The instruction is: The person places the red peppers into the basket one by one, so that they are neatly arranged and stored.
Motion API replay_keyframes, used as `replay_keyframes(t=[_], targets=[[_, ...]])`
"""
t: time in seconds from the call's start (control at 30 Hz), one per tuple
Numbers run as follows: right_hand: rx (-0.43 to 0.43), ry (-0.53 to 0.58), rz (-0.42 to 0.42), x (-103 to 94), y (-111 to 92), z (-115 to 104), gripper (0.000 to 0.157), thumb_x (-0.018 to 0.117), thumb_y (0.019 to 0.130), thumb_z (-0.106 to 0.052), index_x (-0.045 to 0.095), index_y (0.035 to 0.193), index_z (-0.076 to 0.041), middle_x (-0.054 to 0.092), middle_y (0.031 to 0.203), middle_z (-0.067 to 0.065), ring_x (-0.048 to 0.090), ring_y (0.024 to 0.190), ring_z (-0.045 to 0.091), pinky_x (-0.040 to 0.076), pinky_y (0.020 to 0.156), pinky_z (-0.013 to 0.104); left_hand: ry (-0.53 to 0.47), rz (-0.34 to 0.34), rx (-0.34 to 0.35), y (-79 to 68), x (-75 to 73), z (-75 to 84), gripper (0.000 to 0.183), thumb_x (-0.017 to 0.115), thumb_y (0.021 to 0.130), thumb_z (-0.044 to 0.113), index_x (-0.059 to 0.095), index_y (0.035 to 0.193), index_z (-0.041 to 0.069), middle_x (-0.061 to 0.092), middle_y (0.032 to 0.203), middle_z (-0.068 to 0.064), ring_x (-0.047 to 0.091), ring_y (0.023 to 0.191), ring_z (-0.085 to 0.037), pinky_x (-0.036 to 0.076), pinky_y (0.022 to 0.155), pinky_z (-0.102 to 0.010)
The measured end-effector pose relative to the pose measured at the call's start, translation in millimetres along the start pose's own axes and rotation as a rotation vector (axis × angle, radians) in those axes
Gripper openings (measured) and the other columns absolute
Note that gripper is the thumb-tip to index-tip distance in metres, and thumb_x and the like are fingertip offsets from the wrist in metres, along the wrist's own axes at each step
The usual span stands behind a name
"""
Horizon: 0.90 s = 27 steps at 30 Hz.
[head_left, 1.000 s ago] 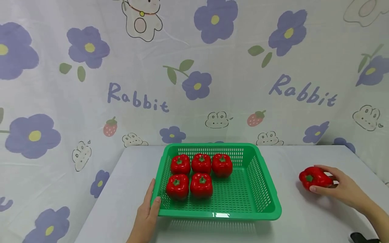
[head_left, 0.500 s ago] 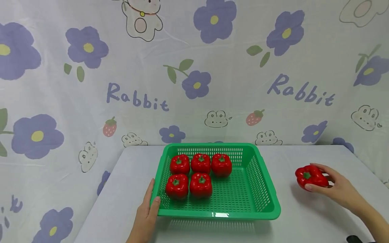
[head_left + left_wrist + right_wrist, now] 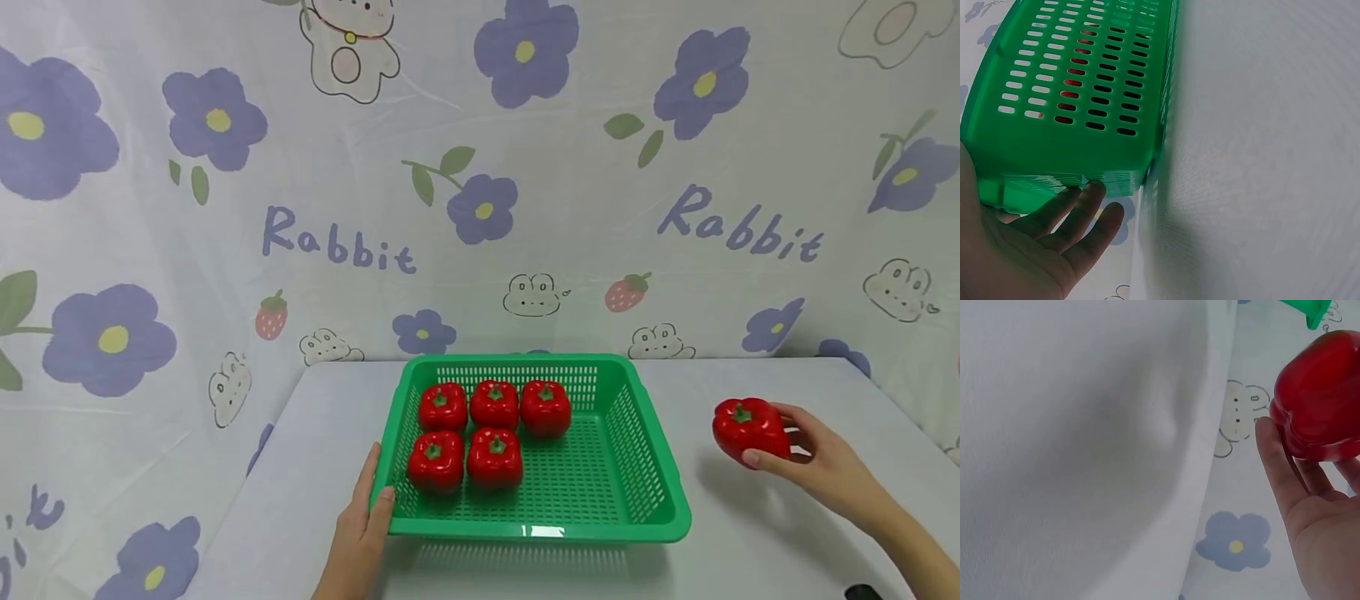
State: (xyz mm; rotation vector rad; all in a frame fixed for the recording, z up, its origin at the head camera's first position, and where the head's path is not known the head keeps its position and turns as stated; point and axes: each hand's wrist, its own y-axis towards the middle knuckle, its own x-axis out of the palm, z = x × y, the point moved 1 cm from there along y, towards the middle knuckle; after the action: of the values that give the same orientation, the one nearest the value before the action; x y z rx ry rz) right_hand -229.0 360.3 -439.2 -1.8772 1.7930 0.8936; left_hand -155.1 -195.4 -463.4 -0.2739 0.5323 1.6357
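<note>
My right hand (image 3: 828, 471) holds a glossy red bell pepper (image 3: 750, 429) with a green stem, raised over the white table to the right of the green basket (image 3: 600, 533). In the right wrist view, fingers (image 3: 1279, 469) support the pepper (image 3: 1325, 394) from below and beside it. My left hand (image 3: 354, 533) holds the basket at its front left corner, thumb over the rim and the other fingers along the outside. The left wrist view has these fingers (image 3: 1085, 212) against the perforated wall. Several red bell peppers (image 3: 495, 458) stand stem up inside, in two rows toward the left.
The basket's right part shows bare slotted floor (image 3: 585, 492). White table (image 3: 705, 558) surrounds the basket, and a patterned curtain (image 3: 585, 208) hangs behind it. A small black object (image 3: 862, 592) appears at the bottom right, beside the right forearm.
My right hand has lifted the bell pepper and carried it leftward, nearer the basket; its shadow has separated further from it. The left hand and the basket stay in place.
</note>
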Motion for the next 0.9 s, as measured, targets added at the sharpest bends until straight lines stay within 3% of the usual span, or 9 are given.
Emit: replay_keyframes(t=[0.53,0.8,0.9], targets=[[0.003,0.056,0.086,8.7,-12.0,-31.2,0.081,0.079,0.085,-0.029,0.033,0.145,0.001,0.046,0.131,0.027,0.048,0.111,0.044,0.057,0.065,0.031,-0.004,-0.007,-0.003,0.2,0.8,1.6,0.058,0.038,0.107,0.036,0.016,0.159,0.021,0.030,0.157,-0.011,0.036,0.138,-0.032,0.035,0.103,-0.057],[-0.016,0.110,0.119,12.1,-16.7,-46.5,0.076,0.079,0.086,-0.026,0.035,0.143,-0.002,0.048,0.130,0.020,0.050,0.104,0.015,0.056,0.068,0.025,-0.005,-0.006,0.011,-0.1,0.0,-1.3,0.059,0.038,0.107,0.036,0.016,0.159,0.021,0.029,0.157,-0.011,0.033,0.139,-0.032,0.033,0.105,-0.056],[-0.015,0.116,0.133,14.4,-18.3,-50.3,0.078,0.080,0.085,-0.025,0.034,0.144,-0.002,0.047,0.131,0.021,0.050,0.106,0.016,0.055,0.068,0.025,-0.005,-0.005,0.015,0.2,0.3,-2.2,0.058,0.038,0.107,0.036,0.016,0.159,0.021,0.029,0.157,-0.011,0.033,0.139,-0.032,0.033,0.105,-0.055]])
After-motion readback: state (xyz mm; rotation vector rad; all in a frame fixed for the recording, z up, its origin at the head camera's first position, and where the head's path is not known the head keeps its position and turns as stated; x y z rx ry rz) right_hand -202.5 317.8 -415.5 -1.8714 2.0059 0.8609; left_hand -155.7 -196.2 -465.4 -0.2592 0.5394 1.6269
